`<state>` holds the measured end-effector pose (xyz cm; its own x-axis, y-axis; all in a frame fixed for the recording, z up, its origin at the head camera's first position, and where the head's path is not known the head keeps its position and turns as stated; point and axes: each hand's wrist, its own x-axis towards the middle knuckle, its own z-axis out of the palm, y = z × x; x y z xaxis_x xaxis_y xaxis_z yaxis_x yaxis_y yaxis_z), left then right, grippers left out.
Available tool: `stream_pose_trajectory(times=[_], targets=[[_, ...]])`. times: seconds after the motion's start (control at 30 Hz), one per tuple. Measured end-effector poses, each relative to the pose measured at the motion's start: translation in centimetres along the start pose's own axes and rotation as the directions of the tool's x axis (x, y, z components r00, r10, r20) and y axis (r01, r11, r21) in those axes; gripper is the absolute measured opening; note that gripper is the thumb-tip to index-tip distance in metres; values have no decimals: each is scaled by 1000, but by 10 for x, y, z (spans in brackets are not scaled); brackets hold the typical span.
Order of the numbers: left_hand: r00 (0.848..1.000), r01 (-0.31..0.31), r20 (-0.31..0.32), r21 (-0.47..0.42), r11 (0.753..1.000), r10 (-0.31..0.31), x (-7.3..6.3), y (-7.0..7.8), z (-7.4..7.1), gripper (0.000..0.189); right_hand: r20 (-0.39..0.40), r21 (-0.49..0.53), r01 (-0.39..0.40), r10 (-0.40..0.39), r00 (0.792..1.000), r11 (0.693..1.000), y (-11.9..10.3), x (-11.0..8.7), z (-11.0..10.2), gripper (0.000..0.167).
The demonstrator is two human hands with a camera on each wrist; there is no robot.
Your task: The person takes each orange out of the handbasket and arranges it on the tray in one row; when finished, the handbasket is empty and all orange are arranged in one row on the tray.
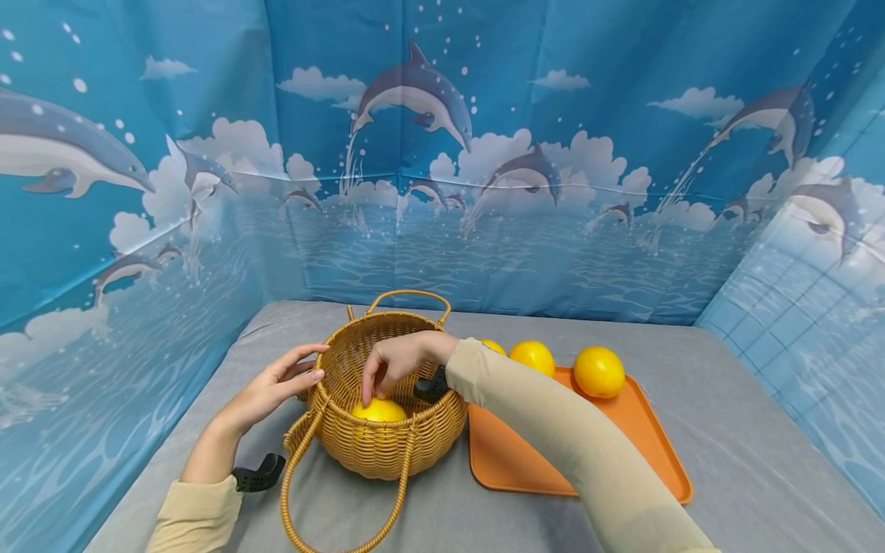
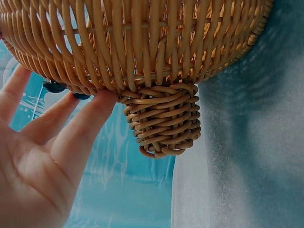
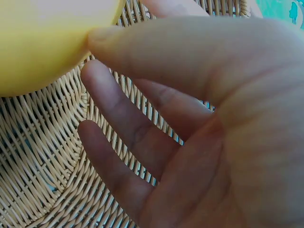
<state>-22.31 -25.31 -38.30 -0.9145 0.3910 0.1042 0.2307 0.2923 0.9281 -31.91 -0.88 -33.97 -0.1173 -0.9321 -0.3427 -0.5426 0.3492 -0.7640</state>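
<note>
A woven wicker basket (image 1: 366,453) stands upright on the grey surface, a round yellow fruit (image 1: 382,413) inside it. My right hand (image 1: 401,361) reaches down into the basket from the right. Its fingertips touch the top of that fruit in the head view; in the right wrist view the thumb tip meets the fruit (image 3: 47,42) while other fingers lie loosely apart from it. With fingers extended, my left hand (image 1: 266,388) rests against the basket's left rim. The left wrist view has its fingertips against the wicker side (image 2: 142,42), near a small woven stub (image 2: 164,121).
An orange tray (image 1: 512,453) lies right of the basket, partly behind the right sleeve (image 1: 553,430). Round yellow fruits (image 1: 598,372) sit at its far side, one mostly hidden by the sleeve. One basket handle (image 1: 397,491) hangs toward the front; another handle (image 1: 411,292) stands up behind.
</note>
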Motion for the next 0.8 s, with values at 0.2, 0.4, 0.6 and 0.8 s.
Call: stream_pose_trajectory(times=[0.2,0.4,0.6,0.8], targets=[[1000,-2,2,3,1000,2,0,0,0,45,-21,-38,-26,25,999,999,1,-1,0,21],[1000,3,3,-1,1000,-3,0,-1,0,45,-42,-27,-43,41,998,999,1,-1,0,14],[1000,8,1,1,1000,-8,0,0,0,46,-29,-44,-21,20,999,999,2,0,0,21],[1000,8,0,-4,1000,-8,0,0,0,46,3,-25,-6,6,1000,1000,3,0,-1,22]])
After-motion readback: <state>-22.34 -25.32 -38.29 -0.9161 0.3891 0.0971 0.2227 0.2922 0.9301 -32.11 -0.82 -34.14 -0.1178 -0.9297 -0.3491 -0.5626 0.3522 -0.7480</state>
